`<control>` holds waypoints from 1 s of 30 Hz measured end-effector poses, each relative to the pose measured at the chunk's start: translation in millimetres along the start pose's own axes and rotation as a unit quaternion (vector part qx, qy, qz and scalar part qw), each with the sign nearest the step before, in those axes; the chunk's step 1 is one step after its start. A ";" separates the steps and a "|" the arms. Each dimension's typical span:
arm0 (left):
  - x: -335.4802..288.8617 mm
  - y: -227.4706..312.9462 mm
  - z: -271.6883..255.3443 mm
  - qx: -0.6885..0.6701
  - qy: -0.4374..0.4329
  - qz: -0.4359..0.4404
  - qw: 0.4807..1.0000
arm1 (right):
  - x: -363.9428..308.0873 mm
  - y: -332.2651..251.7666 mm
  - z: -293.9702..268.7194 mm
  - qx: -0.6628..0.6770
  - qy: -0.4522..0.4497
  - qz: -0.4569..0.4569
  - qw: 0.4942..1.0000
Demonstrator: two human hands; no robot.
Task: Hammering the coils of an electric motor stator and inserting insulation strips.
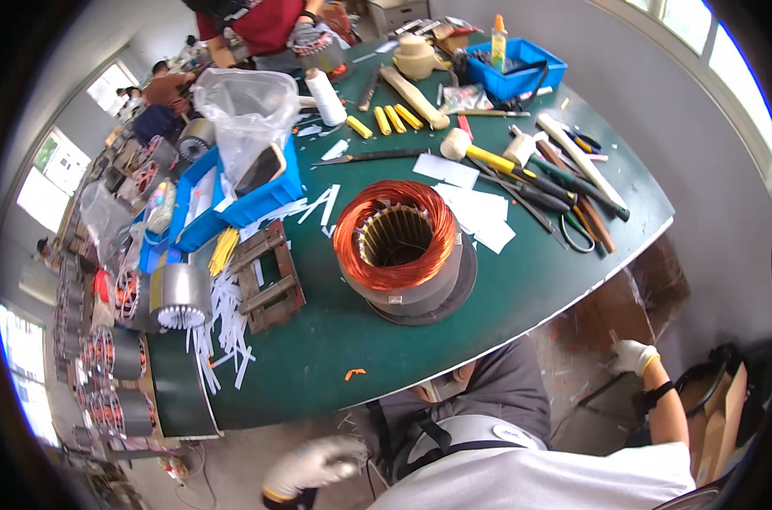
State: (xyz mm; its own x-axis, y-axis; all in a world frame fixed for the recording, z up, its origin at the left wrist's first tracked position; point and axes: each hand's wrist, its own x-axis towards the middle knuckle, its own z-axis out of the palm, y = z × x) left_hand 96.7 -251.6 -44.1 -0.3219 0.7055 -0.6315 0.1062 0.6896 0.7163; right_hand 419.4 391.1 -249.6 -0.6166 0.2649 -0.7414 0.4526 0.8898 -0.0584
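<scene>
A stator (399, 293) with a thick ring of copper windings (360, 265) stands upright on a dark round base on the green table, in front of me. Both my hands are off the table and away from it. My left hand (318, 466), in a white glove, hangs low beside my lap, its fingers loosely bent and apart; nothing shows in it. On the far right, my right hand (635, 357), also gloved, is held out beside a cardboard box (594, 340). Its fingers look spread, and I make out nothing held.
Mallets (488, 160), pliers and other hand tools lie at the right of the table (335, 365). Blue bins (275, 183), a wooden frame (267, 276), white strips and another stator (180, 293) occupy the left. Across the table stands a person in red (263, 25).
</scene>
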 end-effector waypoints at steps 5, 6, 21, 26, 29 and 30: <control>59.5 142.2 -72.5 0.329 0.490 0.346 0.729 | -82.9 -244.6 -225.4 0.324 0.291 -0.282 0.855; 85.1 162.2 -81.2 0.371 0.508 0.364 0.687 | -72.0 -259.4 -237.6 0.233 0.376 -0.319 0.838; 187.7 158.5 -86.6 0.119 0.583 0.526 0.607 | 112.3 -285.5 -241.4 0.012 0.558 -0.196 0.806; 97.0 67.8 -83.0 0.188 0.691 0.342 0.609 | 79.6 -260.8 -213.8 0.025 0.552 -0.192 0.811; 48.5 -60.7 -109.8 0.314 0.759 0.041 0.569 | 68.8 -258.8 -209.1 0.039 0.546 -0.189 0.815; 35.0 -101.7 -108.7 0.357 0.764 -0.092 0.530 | 70.2 -262.0 -211.2 0.044 0.545 -0.194 0.815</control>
State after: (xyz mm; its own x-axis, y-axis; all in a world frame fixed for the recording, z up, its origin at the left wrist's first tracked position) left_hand -27.6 -314.8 -106.8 -0.7168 0.0366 0.6963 0.0946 0.9945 0.0451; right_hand 121.5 255.1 -145.1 -0.9081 0.1856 0.3753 0.1024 0.9676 -0.2309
